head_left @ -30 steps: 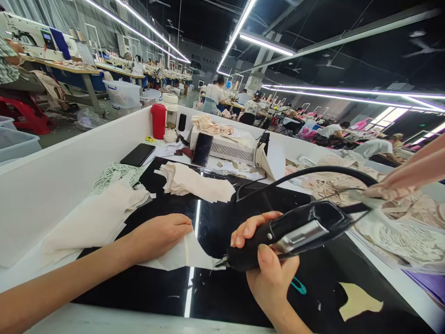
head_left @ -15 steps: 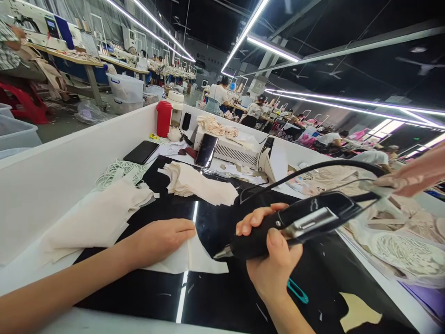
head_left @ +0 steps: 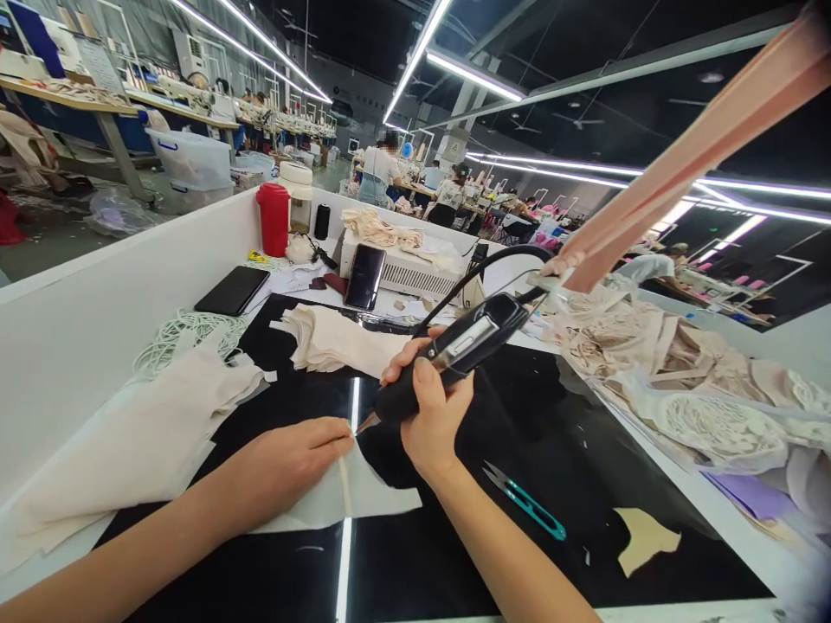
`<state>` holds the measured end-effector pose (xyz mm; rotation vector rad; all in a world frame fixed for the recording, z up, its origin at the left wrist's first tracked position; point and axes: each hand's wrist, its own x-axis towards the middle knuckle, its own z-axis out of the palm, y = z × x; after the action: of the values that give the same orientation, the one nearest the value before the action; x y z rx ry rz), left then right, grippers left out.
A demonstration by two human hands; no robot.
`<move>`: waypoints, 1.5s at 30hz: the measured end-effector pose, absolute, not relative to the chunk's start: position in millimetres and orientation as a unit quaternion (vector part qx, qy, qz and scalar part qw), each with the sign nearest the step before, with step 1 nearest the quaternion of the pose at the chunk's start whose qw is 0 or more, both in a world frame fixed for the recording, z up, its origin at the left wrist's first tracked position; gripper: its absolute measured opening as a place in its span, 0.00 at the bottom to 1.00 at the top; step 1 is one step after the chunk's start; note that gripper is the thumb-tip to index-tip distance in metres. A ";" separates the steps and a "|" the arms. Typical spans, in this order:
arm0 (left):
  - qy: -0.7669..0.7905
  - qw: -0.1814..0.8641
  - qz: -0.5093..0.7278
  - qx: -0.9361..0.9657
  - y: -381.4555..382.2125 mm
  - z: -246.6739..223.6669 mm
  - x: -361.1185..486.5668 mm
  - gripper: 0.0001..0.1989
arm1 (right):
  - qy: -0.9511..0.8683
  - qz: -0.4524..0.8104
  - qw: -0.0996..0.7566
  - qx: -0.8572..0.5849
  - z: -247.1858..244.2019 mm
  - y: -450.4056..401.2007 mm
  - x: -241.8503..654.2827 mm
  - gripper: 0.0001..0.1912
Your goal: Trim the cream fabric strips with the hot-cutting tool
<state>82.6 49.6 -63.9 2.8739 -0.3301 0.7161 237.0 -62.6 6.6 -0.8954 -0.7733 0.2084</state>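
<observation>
Currently, a pale cloth piece (head_left: 375, 500) is lying on the black surface (head_left: 402, 580), its right edge curving inward. At its 10 o'clock, the left hand (head_left: 292, 454) is covering part of it, the grip narrow and apparently pinching the top edge. Between 1 and 2 o'clock, the right hand (head_left: 432, 424) is wrapping its grip around a corded black tool (head_left: 396, 395), whose metal tip (head_left: 368, 423) is pointing towards 8 o'clock, right beside the left fingertips; whether it is touching cloth is hard to tell. Working well here is probably calling for a flat, taut cloth, a steady wrist and fingertips clear of that point. Farther out, a folded cream stack (head_left: 341, 337) is sitting at 12 o'clock, teal snips (head_left: 536, 509) are lying at 3, and a larger cream pile (head_left: 123, 441) is spreading between 9 and 10.
</observation>
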 end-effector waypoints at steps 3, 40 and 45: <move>-0.112 0.071 0.239 0.962 51.7 -67.2 81.3 0.24 | -0.357 0.100 0.825 -0.426 2.5 -61.3 236.4 0.20; -0.129 0.081 0.196 0.969 58.0 -59.8 77.4 0.22 | -0.365 0.090 0.840 -0.392 0.4 -70.5 226.4 0.16; -0.142 0.052 0.208 0.966 59.5 -57.4 77.6 0.21 | -0.361 0.089 0.838 -0.400 2.5 -73.1 226.2 0.14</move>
<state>77.6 59.5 -57.4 2.9386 -0.4332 0.6337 226.2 -73.1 2.5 -0.8463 -0.7627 0.1892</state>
